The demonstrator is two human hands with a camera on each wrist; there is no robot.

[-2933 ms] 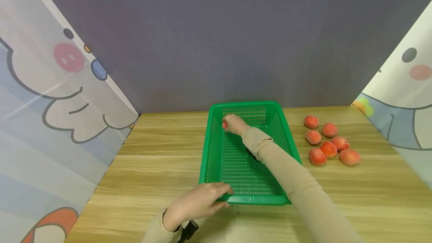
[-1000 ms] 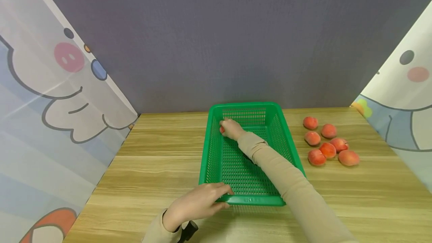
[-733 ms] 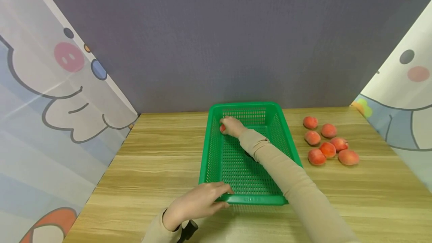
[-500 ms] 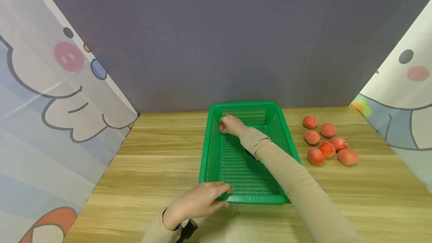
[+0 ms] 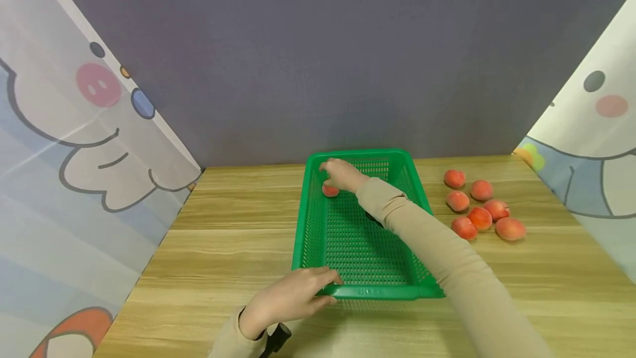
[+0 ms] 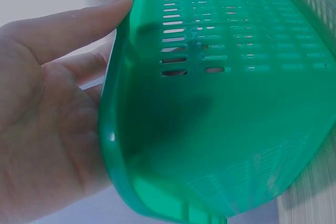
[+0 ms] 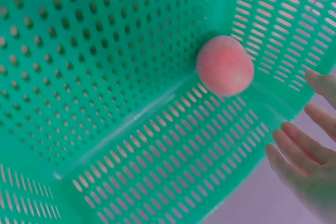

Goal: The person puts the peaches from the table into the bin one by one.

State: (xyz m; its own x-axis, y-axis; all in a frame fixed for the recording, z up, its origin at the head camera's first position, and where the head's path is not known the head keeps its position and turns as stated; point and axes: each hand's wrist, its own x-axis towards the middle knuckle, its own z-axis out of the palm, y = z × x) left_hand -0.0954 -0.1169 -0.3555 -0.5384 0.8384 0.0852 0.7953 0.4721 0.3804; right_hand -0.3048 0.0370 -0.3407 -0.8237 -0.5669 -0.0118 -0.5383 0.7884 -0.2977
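Note:
A green perforated plastic basket [image 5: 370, 292] stands on the wooden table. My left hand [image 5: 290, 296] holds its near rim at the left corner, thumb on one side and fingers on the other, as the left wrist view shows at the basket wall [image 6: 173, 114]. One peach [image 5: 330, 190] lies on the basket's bottom in the far left corner; the right wrist view shows this peach [image 7: 224, 66] whole and untouched. Just above it, my right hand [image 5: 344, 174] has its fingers extended and spread, with nothing between them.
Several peaches [image 5: 480, 218] lie loosely grouped on the table [image 5: 238, 231], right of the basket. A dark grey panel [image 5: 318, 70] rises behind the table. Printed cartoon sheets [image 5: 44, 225] border the left and right sides.
My right hand has let go of the peach and risen slightly away from it, leaving it in the basket's far left corner. My left hand keeps its place on the rim.

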